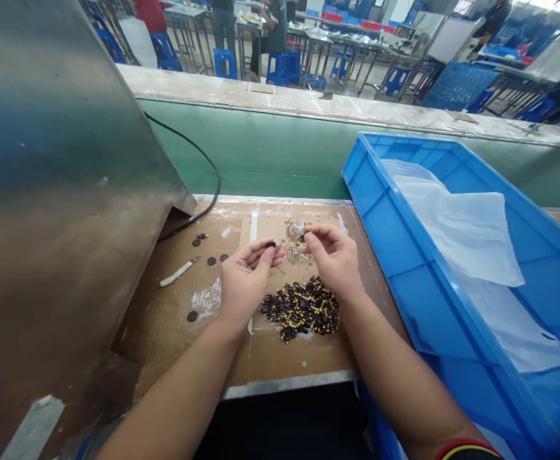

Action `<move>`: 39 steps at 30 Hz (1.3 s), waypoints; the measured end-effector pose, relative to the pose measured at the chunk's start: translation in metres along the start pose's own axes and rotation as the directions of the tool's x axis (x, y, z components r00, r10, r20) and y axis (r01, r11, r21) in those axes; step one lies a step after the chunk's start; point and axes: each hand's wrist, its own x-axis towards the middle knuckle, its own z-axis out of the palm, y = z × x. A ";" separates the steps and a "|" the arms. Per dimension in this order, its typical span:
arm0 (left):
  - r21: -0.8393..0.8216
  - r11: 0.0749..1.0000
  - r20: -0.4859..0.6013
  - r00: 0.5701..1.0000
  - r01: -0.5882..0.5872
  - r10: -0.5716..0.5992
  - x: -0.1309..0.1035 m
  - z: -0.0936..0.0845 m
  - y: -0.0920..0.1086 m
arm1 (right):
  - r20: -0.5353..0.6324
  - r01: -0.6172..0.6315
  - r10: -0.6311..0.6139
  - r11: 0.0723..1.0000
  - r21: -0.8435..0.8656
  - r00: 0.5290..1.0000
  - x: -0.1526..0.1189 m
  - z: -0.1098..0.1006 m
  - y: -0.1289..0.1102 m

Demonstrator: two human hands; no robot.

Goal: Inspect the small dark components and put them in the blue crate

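Observation:
My left hand (pixel 246 278) is closed, with a small black disc (pixel 271 244) pinched between thumb and fingers above the cardboard. To the right, my right hand (pixel 335 259) pinches a small dark piece (pixel 302 237) at its fingertips; its exact kind is too small to make out. Just beyond those fingertips stands a small clear round container (pixel 297 227). Between and below my hands lies a pile of small black pieces with yellow tips (pixel 299 306). Several loose black discs (pixel 192 315) lie to the left on the cardboard.
A white-handled knife (pixel 179 271) lies at the left of the cardboard-covered table (pixel 280 358). A large metal housing (pixel 59 191) rises on the left, with a black cable (pixel 203 153) beside it. On the right stands a blue crate (pixel 404 255) holding white sheets (pixel 476 236). People stand far behind.

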 end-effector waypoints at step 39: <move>-0.188 0.977 0.023 0.995 0.099 -0.097 0.003 0.002 -0.018 | 0.250 -0.238 0.155 0.907 0.347 0.956 -0.010 0.009 -0.003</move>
